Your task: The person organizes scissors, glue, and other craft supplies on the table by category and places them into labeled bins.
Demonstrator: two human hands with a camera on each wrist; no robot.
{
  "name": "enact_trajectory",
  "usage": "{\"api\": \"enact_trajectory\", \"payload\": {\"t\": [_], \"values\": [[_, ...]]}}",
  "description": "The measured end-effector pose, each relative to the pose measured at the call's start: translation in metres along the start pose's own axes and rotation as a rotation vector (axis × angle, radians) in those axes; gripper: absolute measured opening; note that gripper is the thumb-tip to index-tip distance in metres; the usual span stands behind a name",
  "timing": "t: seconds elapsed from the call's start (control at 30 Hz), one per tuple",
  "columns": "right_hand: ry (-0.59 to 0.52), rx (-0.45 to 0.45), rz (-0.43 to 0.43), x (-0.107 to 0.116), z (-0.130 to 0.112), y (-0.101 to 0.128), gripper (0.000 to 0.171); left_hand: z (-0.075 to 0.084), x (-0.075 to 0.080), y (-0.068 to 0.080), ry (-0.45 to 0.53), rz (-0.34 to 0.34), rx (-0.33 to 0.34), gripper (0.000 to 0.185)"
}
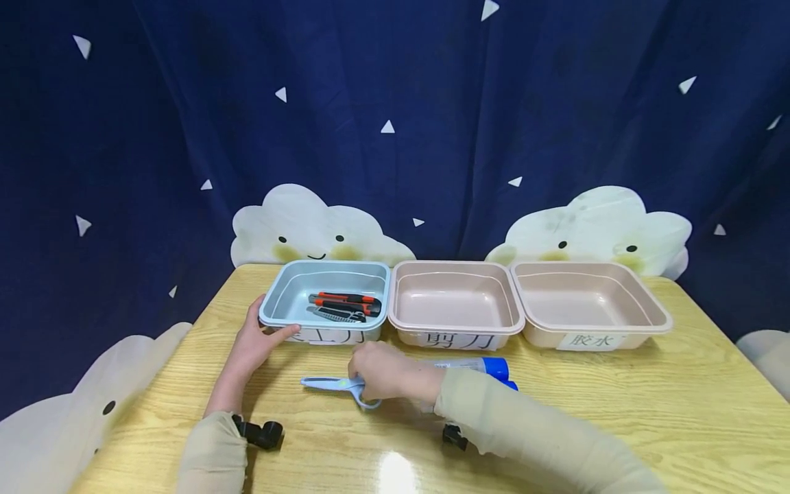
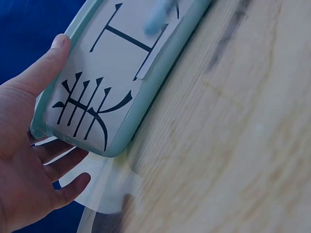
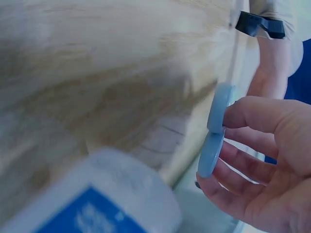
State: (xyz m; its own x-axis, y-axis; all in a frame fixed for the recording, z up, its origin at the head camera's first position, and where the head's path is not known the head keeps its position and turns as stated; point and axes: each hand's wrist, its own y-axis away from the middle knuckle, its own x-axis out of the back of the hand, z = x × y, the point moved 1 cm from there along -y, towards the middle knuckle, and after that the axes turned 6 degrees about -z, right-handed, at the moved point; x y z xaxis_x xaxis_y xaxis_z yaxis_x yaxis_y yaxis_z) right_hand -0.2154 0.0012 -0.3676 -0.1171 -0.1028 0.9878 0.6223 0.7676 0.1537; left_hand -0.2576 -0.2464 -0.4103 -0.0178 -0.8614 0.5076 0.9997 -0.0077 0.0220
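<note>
At the near left corner of the light blue bin (image 1: 280,324), my left hand (image 1: 253,346) grips the rim, thumb along the front and fingers at the side. Several utility knives (image 1: 345,307), red-and-black and black-and-grey, lie inside that bin. My right hand (image 1: 385,370) pinches light blue scissors (image 1: 327,383) by the handles, low over the table in front of the bins. Their blades point left. In the right wrist view the handle loops (image 3: 219,109) show between thumb and fingers. Blue-capped glue containers (image 1: 494,367) lie partly hidden behind my right forearm.
Two pinkish-beige bins stand in a row to the right of the blue one: the middle bin (image 1: 457,328) and the right bin (image 1: 592,326). White paper labels (image 1: 459,341) with Chinese characters are on their fronts. A dark blue curtain (image 1: 395,171) hangs behind the wooden table (image 1: 648,412).
</note>
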Motion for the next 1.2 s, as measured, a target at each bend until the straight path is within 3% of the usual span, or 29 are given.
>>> {"api": "enact_trajectory", "payload": {"t": [0.33,0.53,0.9,1.2], "values": [[-0.114,0.036,0.067,0.026,0.026,0.028,0.024,0.0,0.002,0.001,-0.01,0.007,0.0,0.104],[-0.105,0.041,0.132,0.039,0.049,0.043,0.025,-0.001,0.001,0.002,0.01,0.0,0.006,0.105],[-0.192,0.002,0.178,0.064,0.088,0.066,0.027,-0.001,0.001,0.0,0.014,-0.003,-0.007,0.105],[-0.196,-0.072,0.181,0.068,0.122,0.078,0.027,0.0,0.0,0.001,0.015,-0.008,-0.004,0.104]]}}
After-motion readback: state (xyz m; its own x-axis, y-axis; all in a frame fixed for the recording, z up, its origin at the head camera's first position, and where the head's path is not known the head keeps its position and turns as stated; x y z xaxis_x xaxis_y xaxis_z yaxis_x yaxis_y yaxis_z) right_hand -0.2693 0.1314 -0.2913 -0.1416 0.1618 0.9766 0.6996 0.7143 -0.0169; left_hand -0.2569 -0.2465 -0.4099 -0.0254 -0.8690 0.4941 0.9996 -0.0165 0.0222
